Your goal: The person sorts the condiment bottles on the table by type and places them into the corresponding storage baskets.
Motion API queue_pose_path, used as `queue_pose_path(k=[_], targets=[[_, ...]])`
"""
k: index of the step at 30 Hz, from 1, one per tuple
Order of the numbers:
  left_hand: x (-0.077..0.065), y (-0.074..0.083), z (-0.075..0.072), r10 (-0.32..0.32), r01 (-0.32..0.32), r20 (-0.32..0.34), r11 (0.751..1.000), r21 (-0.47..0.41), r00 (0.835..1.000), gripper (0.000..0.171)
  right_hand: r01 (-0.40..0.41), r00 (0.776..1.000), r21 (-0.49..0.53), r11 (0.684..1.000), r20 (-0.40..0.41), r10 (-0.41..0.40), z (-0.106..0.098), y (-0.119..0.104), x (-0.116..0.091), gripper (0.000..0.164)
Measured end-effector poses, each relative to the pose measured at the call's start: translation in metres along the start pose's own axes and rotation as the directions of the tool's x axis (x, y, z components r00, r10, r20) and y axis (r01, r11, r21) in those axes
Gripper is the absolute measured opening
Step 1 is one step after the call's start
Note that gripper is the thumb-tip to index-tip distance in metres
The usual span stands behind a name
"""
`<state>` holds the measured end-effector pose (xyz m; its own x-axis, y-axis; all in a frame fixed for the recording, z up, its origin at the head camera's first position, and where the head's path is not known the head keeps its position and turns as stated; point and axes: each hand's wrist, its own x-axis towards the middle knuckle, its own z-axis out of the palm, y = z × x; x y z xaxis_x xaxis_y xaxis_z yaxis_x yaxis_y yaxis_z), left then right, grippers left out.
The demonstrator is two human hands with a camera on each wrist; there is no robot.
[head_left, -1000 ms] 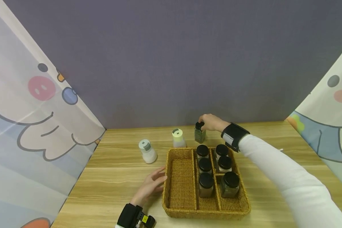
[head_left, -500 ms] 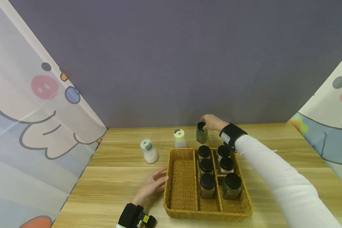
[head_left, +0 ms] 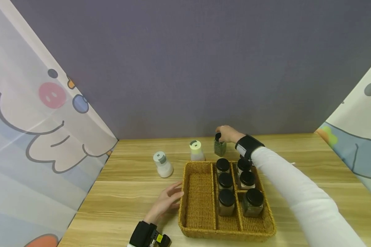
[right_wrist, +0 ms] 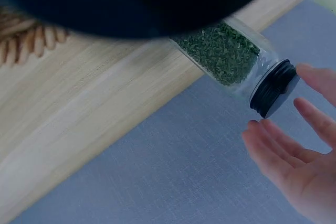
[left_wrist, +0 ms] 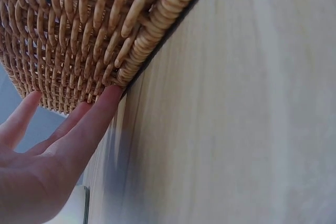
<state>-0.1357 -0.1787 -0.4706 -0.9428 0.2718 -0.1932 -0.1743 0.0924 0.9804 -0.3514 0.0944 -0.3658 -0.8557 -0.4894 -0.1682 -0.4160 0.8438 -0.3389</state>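
My left hand point(head_left: 164, 201) touches the left wall of a divided wicker basket point(head_left: 183, 219) with nearly straight fingers; in the left wrist view the fingertips point(left_wrist: 110, 95) meet the weave low down. Near the table's back edge, my right hand point(head_left: 230, 133) reaches over a glass jar of dried green herbs point(head_left: 220, 148). Its black lid point(right_wrist: 273, 88) lies among the spread fingers in the right wrist view. One fingertip point(right_wrist: 304, 72) is right at the lid's edge, while the lower fingers show a gap from it. The jar stands upright on the table.
Several black-lidded jars point(head_left: 226, 198) fill the basket's middle and right compartments; its long left compartment holds nothing. Behind the basket stands a yellow-topped white bottle point(head_left: 196, 151), and left of it a grey-topped white bottle point(head_left: 163, 165). A grey panel point(head_left: 185, 85) rises behind the table.
The head view has shifted slightly, moving everything a little to the right in it. Both hands, the basket and the herb jar keep nearly the same places relative to each other.
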Motion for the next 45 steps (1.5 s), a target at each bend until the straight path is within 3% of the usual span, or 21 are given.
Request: queue_pose_path(k=[5, 10, 15, 36, 45], targets=[[-0.001, 0.0, 0.0, -0.001, 0.002, -0.008, 1.0, 0.004, 1.0, 0.061, 0.017, 1.0, -0.053, 0.998, 0.024, -0.015, 0.005, 0.002, 0.01, 0.044], [-0.002, 0.001, 0.001, -0.009, 0.009, -0.012, 1.0, 0.0, 1.0, 0.061, 0.006, 0.999, -0.083, 0.997, 0.043, -0.003, -0.006, -0.023, -0.012, 0.04], [-0.003, 0.003, 0.002, -0.012, 0.012, -0.009, 1.0, -0.002, 1.0, 0.061, 0.018, 0.999, -0.104, 0.994, 0.037, -0.015, -0.008, -0.029, -0.02, 0.039], [0.0, 0.003, 0.002, 0.002, -0.001, 0.002, 1.0, -0.024, 1.0, 0.061, -0.031, 0.998, -0.053, 0.998, 0.052, 0.034, -0.01, -0.03, -0.023, 0.038], [0.0, 0.004, 0.003, -0.008, 0.008, 0.011, 1.0, -0.022, 1.0, 0.063, 0.004, 0.999, -0.065, 0.998, 0.047, -0.001, -0.02, -0.028, -0.03, 0.036]])
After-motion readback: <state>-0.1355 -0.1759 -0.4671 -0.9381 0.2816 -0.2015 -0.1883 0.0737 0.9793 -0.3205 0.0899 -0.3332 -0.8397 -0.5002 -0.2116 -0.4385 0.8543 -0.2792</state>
